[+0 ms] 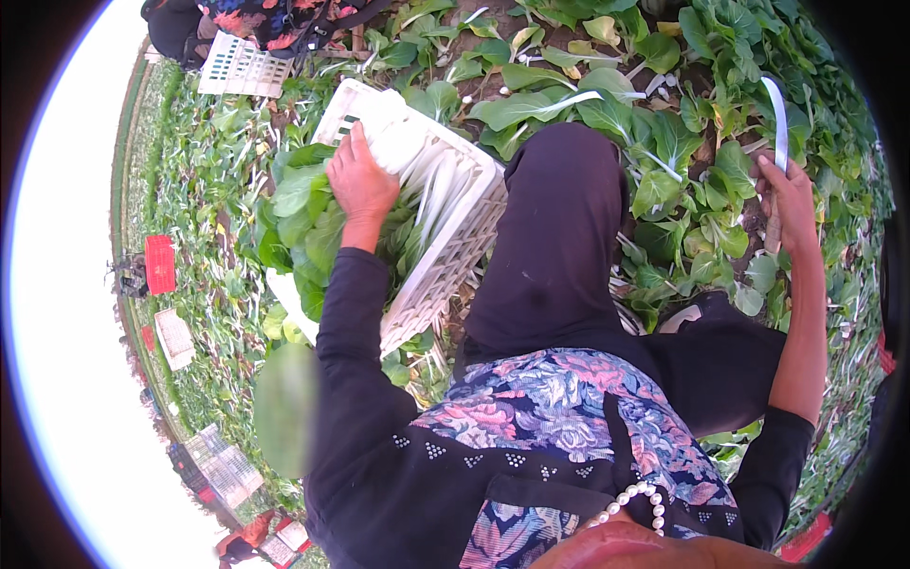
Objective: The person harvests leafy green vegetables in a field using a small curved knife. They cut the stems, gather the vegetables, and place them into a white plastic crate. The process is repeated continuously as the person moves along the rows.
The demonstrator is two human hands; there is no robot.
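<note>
In the head view, a white plastic crate [490, 186] stands tilted to the left of my knee, packed with leafy greens that have broad leaves [313, 220] and thick white stalks [434, 181]. My left hand [362, 178] is laid over a bunch at the crate's far end, its fingers at the white stalk ends and its palm side hidden. Out to the right, my right hand [785, 199] grips a knife with a long, slightly curved blade [778, 121] pointing away from me. Most of the handle is hidden in the fingers. Growing greens lie below that hand.
Cut and growing greens [540, 107] cover the soil ahead. Another white crate [245, 67] stands at the upper left beside a person in flowered clothing [263, 21]. Farther left are a red crate [160, 263] and a pale crate [175, 338]. My bent knee [561, 213] sits between both hands.
</note>
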